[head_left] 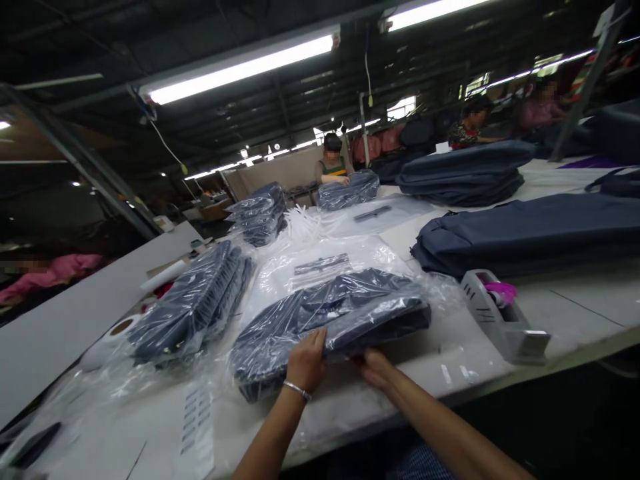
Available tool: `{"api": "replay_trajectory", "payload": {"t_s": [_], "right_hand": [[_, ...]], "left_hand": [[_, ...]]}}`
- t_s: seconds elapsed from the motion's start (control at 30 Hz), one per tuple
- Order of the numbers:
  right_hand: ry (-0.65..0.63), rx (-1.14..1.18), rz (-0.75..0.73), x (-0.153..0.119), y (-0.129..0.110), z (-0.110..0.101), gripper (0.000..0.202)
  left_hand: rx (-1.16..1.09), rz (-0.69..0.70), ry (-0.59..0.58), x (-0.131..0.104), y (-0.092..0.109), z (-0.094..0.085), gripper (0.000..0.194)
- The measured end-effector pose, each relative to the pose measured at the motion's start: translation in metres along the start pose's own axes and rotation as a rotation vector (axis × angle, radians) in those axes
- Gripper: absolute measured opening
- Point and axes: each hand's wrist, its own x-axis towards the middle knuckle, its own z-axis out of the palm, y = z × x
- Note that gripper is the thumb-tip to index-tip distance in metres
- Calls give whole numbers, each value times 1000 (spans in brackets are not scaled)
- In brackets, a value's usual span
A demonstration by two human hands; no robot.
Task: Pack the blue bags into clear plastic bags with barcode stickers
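A dark blue fabric item in clear plastic (370, 303) lies in front of me on the white table (360, 420). My left hand (307, 360), with a silver bracelet at the wrist, is closed on the near edge of its plastic. Just to the right, my right hand (374, 368) is at the lower edge of the same item, its fingers bent and partly hidden under the plastic. Behind the item lie flat plastic bags (320, 270) with dark print.
Wrapped stacks (190, 300) stand to the left and farther back. A grey tape dispenser (500, 320) sits right of the item, with unwrapped dark blue pieces (540, 230) behind it. A printed sheet (197, 427) lies front left. Across the table is a person (333, 163).
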Motion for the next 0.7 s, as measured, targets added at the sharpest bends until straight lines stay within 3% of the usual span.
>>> {"api": "replay_trajectory", "payload": {"t_s": [0.1,0.17,0.23,0.33,0.37,0.43,0.5,0.53,0.57,0.7], "right_hand": [[-40,8,13,15,-13,9,19],[-91,4,-8,20,-31,27,21],[-204,-26,-85,21,-57,54,27],[-433,-191,-288,22,-101,93,47],[-439,-298,-399,23,-116,101,48],[-246,-563,-684,31,-140,103,48],[85,-820,-900,43,-159,89,56],[191,-921,-907,50,-166,77,60],[217,-1007,-840,56,-172,65,62],[9,-1286,-389,83,-181,28,55]], "left_hand": [[-15,-27,41,3,14,-17,72],[-48,-86,133,5,23,-46,74],[-97,-176,250,5,28,-87,68],[-315,-283,413,0,22,-148,29],[-474,-321,460,-2,18,-162,23],[-893,-411,511,-10,9,-176,31],[-1314,-503,527,-19,4,-168,42],[-1486,-547,523,-24,3,-156,46],[-1625,-592,520,-29,5,-142,47],[-1969,-858,487,-51,27,-73,38]]}}
